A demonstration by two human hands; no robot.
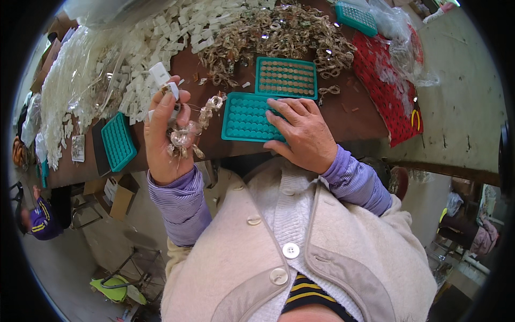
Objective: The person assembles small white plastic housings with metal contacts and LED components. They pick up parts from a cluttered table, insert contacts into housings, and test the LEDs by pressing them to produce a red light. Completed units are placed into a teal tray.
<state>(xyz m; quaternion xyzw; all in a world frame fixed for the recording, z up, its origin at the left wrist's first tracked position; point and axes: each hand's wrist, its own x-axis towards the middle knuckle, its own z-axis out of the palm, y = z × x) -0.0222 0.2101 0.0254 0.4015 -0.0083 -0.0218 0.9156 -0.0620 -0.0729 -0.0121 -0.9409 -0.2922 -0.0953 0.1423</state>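
My left hand [161, 142] is raised over the table's left part, fingers bent round a small white plastic piece [173, 91]. A tangle of thin clear wire [185, 137] hangs from this hand, its end trailing toward the middle. Another white plastic case [159, 73] shows just beyond the fingertips; whether I hold it too, I cannot tell. My right hand [306, 131] lies with fingers spread on the right side of a teal tray [236, 134] with round pockets. Its palm covers part of that tray. Behind it sits a second teal tray [315, 88], filled with coppery round discs.
White plastic cases [139, 96] are heaped at the far left. Bundles of coiled clear wire [279, 27] pile up at the back. More teal trays stand at left [119, 142] and back right [357, 20]. Yellow-handled pliers [415, 118] rest on red cloth [375, 80].
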